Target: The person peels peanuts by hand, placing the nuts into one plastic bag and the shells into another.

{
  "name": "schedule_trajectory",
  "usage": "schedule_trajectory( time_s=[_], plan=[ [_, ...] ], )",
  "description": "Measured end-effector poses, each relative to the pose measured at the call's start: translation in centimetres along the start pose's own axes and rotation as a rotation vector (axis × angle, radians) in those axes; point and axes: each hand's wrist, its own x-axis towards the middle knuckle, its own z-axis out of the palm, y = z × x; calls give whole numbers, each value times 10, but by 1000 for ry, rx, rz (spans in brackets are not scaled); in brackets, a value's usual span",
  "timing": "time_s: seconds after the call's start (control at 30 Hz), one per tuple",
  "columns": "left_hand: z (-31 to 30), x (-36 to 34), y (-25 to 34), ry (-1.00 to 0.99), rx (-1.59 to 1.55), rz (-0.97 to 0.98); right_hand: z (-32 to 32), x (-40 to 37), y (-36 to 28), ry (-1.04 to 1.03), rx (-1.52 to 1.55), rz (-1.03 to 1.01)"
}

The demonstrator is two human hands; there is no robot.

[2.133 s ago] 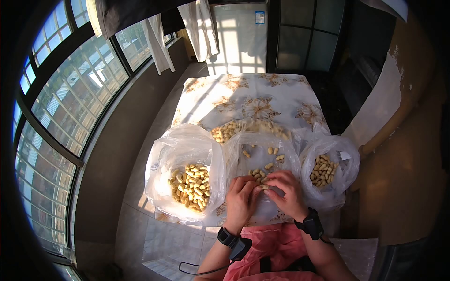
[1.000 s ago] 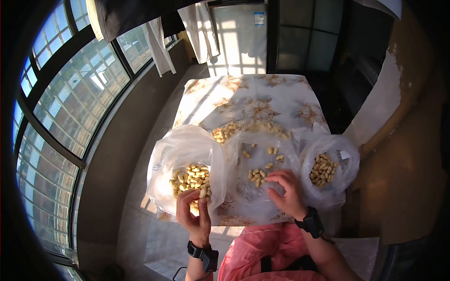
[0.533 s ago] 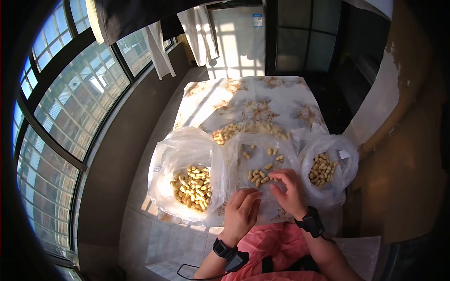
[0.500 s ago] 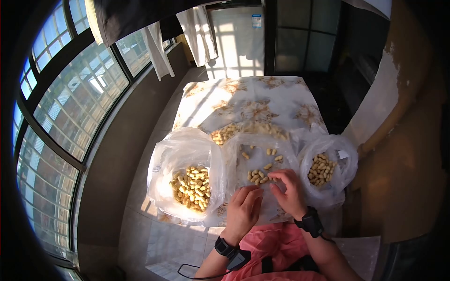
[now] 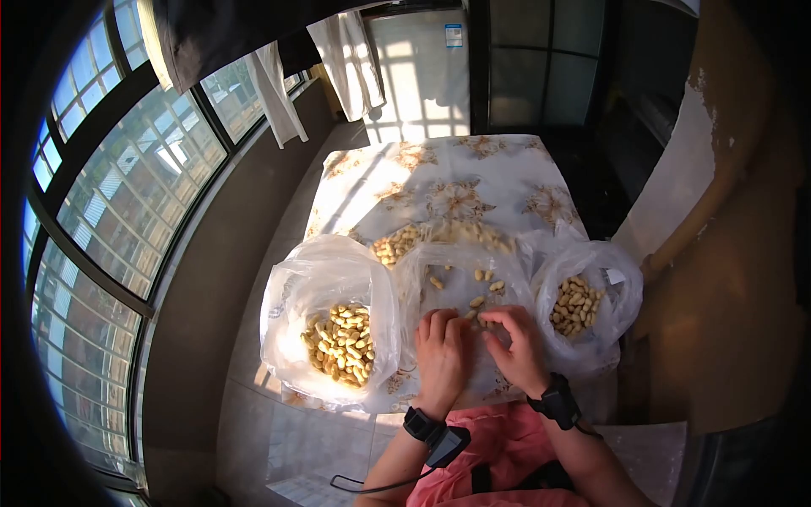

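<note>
A thin clear plastic bag [image 5: 414, 279] lies in the middle of the table, with loose unshelled peanuts [image 5: 477, 301] on it. My left hand [image 5: 441, 351] is palm down over this bag, its fingers curled in; its fingertips and whatever is beneath them are hidden. Beside it, my right hand [image 5: 517, 345] has bent fingers with the thumb apart, its fingertips close to a few peanuts. To the left, an open plastic bag [image 5: 283, 296] holds a heap of peanuts [image 5: 342, 342]. On the right, a smaller open bag [image 5: 623, 291] contains more peanuts [image 5: 577, 304].
A flowered cloth [image 5: 507, 173] covers the table. Behind the middle bag lies another spread of peanuts [image 5: 395, 243], partly seen through plastic. Barred windows [image 5: 144, 194] run along the left wall. A black device with a cable [image 5: 435, 435] is strapped to my left wrist, another [image 5: 557, 401] to the right.
My left hand has moved forward and now covers the small cluster of peanuts that showed between my hands. My right hand has stayed nearly in place. The view has shifted slightly.
</note>
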Motion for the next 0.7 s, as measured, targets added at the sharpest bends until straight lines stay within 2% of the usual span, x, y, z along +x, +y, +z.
schedule_trajectory(
  time_s=[0.27, 0.7],
  plan=[
    [-6, -2, -2, 7, -115, -15, -1, 3, -3, -35, 14, -105],
    [-12, -2, 0, -28, -203, -18, 1, -1, 1, -47, 30, -58]
  ],
)
